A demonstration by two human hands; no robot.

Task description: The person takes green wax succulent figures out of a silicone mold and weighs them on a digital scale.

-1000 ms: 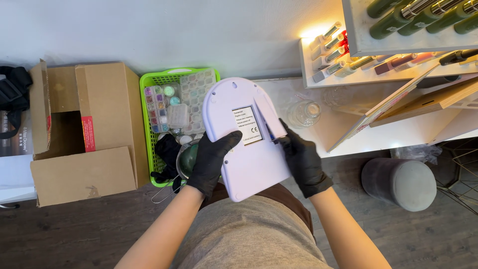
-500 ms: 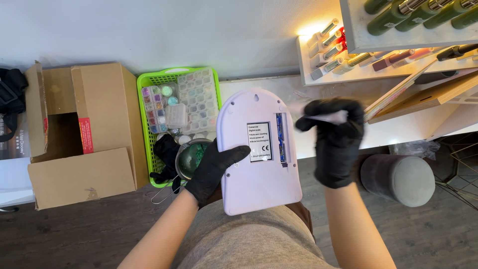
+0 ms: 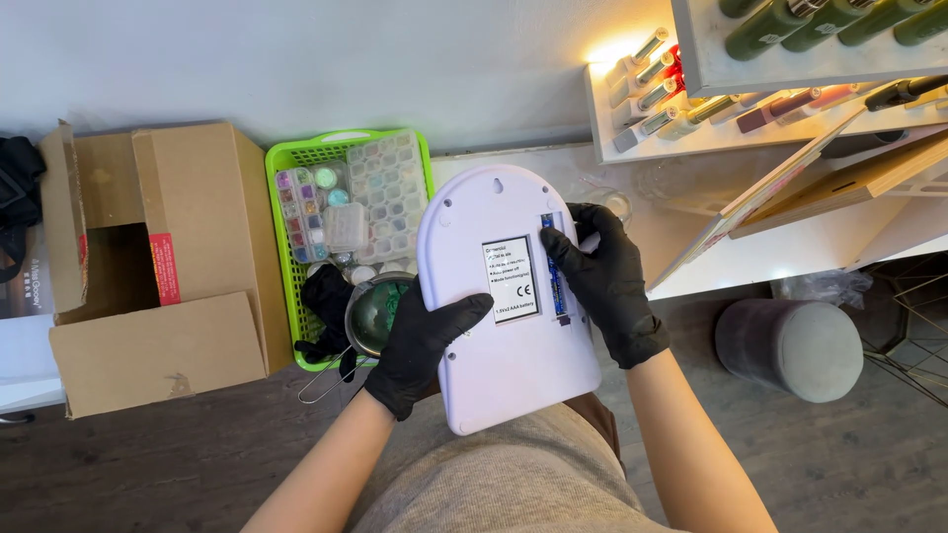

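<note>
I hold a white kitchen scale (image 3: 499, 370) upside down over my lap, its label and open battery slot facing up. My left hand (image 3: 425, 341), in a black glove, grips the scale's left edge with the thumb across the underside. My right hand (image 3: 604, 281), also gloved in black, rests on the scale's right side with fingertips on a blue battery (image 3: 556, 271) lying in the slot. The battery cover is not visible.
A green plastic basket (image 3: 281, 232) with clear bead organisers, a metal sieve (image 3: 370, 316) and a black cloth stands on the floor to the left. An open cardboard box (image 3: 148, 266) is further left. A white shelf unit (image 3: 750, 128) with bottles and a grey round stool (image 3: 790, 345) are at right.
The right hand lifted off the scale holding the battery cover, then came back down onto the battery slot. The slot now stands open with a blue battery showing. The scale shifted slightly right.
</note>
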